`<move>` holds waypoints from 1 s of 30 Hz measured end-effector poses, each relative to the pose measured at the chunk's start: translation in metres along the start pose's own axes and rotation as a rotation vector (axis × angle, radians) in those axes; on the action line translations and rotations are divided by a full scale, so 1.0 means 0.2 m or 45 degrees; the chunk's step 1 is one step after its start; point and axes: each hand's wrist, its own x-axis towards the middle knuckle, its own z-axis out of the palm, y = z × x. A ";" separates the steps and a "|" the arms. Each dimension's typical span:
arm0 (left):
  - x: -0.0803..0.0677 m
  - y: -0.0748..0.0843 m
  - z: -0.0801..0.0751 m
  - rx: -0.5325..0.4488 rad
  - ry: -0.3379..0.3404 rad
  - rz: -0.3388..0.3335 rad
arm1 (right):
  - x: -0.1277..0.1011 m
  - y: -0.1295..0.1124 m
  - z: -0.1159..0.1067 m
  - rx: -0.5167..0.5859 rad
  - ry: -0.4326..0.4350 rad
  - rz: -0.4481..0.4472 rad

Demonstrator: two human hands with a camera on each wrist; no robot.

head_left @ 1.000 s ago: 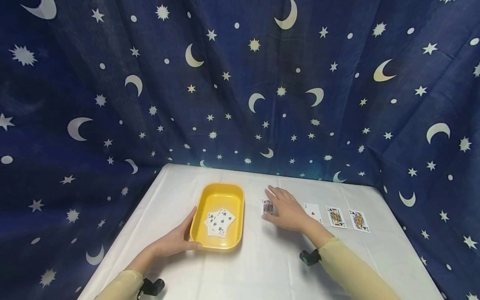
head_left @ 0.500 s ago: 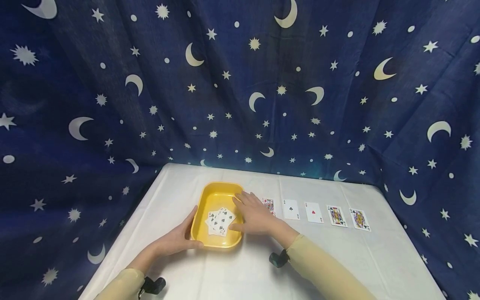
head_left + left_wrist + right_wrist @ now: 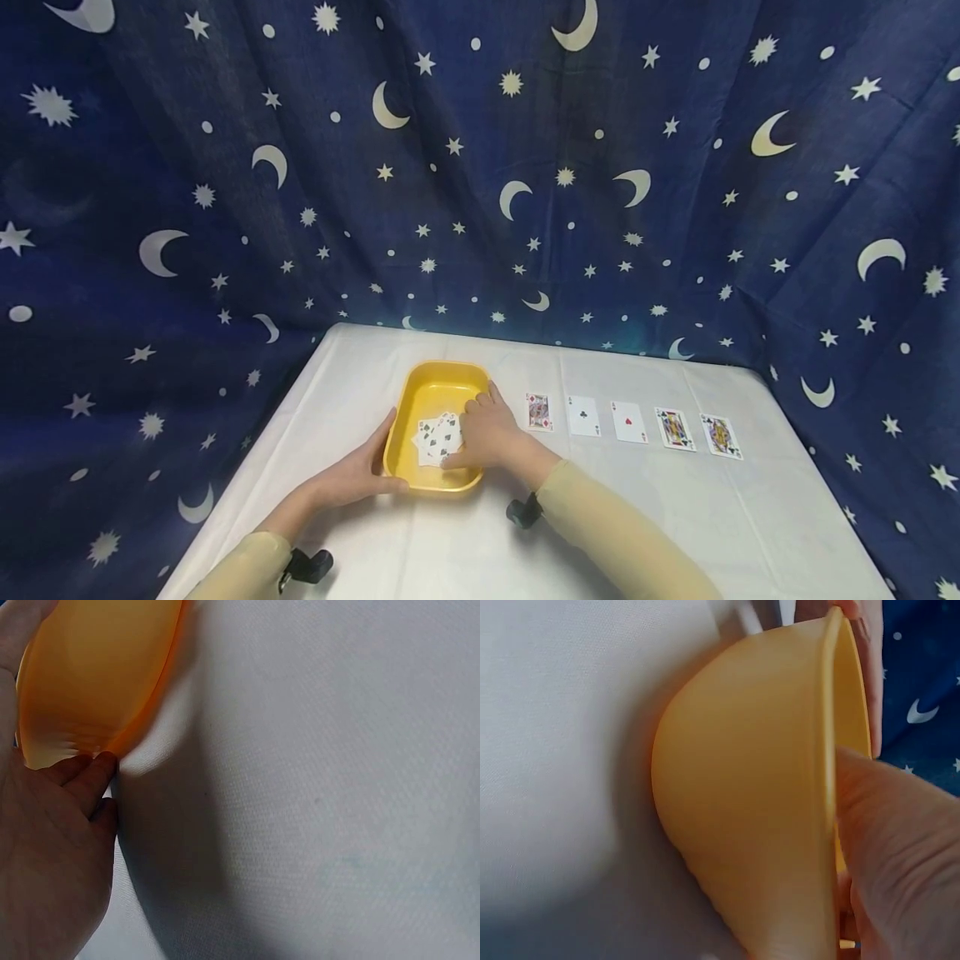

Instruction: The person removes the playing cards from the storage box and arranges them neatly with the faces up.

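Note:
A yellow plastic tub [image 3: 397, 417] stands on the table, and several spade playing cards [image 3: 435, 440] lie overlapping, face up, inside it. My left hand [image 3: 356, 471] grips the tub's near left corner, thumb at the near rim and fingers along the left wall. In the left wrist view, curled fingers [image 3: 90, 780] touch the tub's outer wall. My right hand [image 3: 491, 433] reaches over the right rim, its thumb and fingers at the cards' right side. It covers part of the top card, so whether it pinches that card is hidden. The tub's wall blocks the cards in the right wrist view.
Right of the tub, a row of face-up cards lies on the white cloth: a red-suit face card [image 3: 539, 412], an ace of clubs [image 3: 583, 416], an ace of hearts [image 3: 628, 422] and two face cards [image 3: 675, 429]. A dark blue star-and-moon curtain [image 3: 480, 167] surrounds the table.
My right hand has moved left from the row, leaving the red-suit face card and ace of clubs uncovered, and reached into the tub. My left hand stays on the tub.

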 end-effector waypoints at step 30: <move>0.00 0.00 -0.01 0.009 -0.010 0.017 | 0.08 -0.05 0.08 -0.095 -0.026 0.063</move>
